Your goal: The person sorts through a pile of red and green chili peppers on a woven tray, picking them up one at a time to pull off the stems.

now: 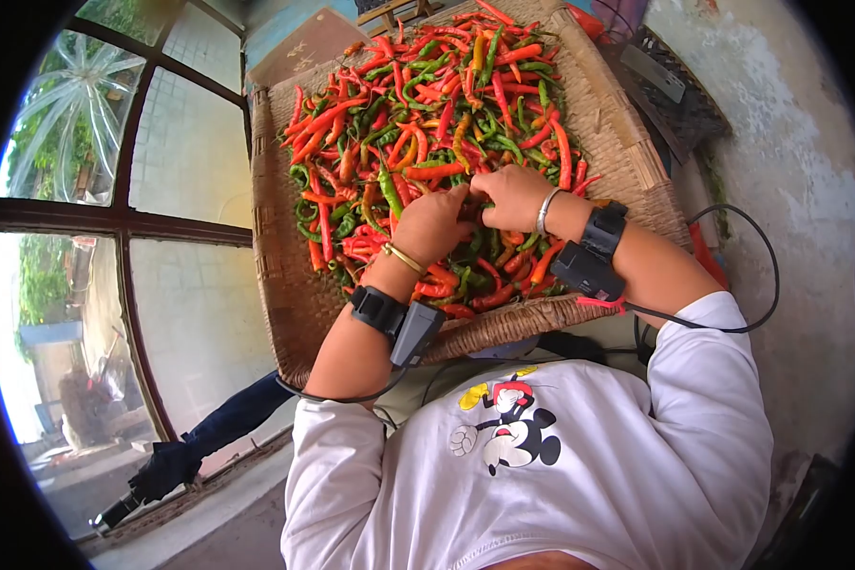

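A large heap of red and green chili peppers (427,114) fills a woven basket (627,142) in front of me. My left hand (429,226) is over the near middle of the heap, its fingers curled and closed. Right beside it, my right hand (513,197) has its fingers bent in a pinch, and the fingertips of both hands nearly meet. Whatever lies between the fingers is hidden. A green chili pepper (389,193) lies by the back of my left hand, and red peppers surround both hands.
A window with a dark frame (128,223) stands at the left, close to the basket. At the right are a pale wall (760,123) and a phone-like object (653,73) on a dark surface. A black cable (774,256) loops from my right wrist device.
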### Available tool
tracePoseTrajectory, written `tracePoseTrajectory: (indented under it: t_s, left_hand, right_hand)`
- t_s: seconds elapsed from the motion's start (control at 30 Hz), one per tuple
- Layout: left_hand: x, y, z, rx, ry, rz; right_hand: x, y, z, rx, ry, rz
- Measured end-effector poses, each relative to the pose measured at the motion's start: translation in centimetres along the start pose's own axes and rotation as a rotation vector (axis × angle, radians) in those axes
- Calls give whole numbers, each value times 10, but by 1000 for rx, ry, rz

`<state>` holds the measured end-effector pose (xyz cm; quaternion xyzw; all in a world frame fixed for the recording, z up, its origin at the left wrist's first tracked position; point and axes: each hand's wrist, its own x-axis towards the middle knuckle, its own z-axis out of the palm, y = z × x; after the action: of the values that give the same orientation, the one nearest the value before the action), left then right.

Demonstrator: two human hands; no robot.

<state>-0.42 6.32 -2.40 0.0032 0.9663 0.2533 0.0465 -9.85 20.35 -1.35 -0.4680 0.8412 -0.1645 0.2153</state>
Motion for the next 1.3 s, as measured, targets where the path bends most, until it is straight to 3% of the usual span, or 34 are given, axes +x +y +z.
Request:
tracePoseTrajectory:
  t_s: [0.17, 0.27, 0.33, 0.37, 0.53, 0.7, 0.77, 0.87, 0.9, 1.0, 1.03, 1.07, 1.2, 1.27, 1.3]
  left_hand:
    - [-2, 8, -6, -166, 104, 84]
    - [-3, 17, -11, -126, 177, 58]
    - [-3, 21, -11, -78, 371, 53]
    - [-3, 22, -11, -77, 371, 53]
    - [0, 23, -8, -214, 537, 170]
    - [-2, 25, -9, -269, 531, 149]
    - [-4, 29, -11, -295, 528, 140]
    - [-4, 30, -10, -357, 478, 67]
    - [-4, 25, -8, -538, 428, -24]
    - [-2, 17, -8, -920, 333, -137]
    - [-2, 17, -10, -1120, 288, -156]
    - [-3, 17, -12, -1120, 287, -156]
    - [-4, 19, -17, -1212, 244, -88]
    - [-3, 19, -19, -1209, 269, -52]
    - [-3, 19, -23, -1249, 283, -71]
  right_hand:
    - [-1, 8, -10, 352, 218, -95]
    - [-7, 0, -20, 534, 276, -85]
    - [-6, -1, -16, 623, 310, -113]
    - [-6, -1, -14, 712, 345, -142]
    - [-7, -2, -18, 881, 345, -134]
    - [-10, -6, -22, 966, 350, -88]
    - [-11, -5, -25, 1054, 278, 23]
    - [-8, 1, -23, 1134, 224, 32]
    - [-6, 3, -22, 1134, 224, 31]
    - [-1, 9, -19, 906, 246, -45]
    - [0, 10, -16, 735, 336, -107]
    - [2, 12, -14, 562, 423, -167]
    - [10, 19, -3, 743, 450, -260]
    - [1, 11, -21, 1004, 226, 65]
    - [1, 13, -21, 1005, 226, 65]
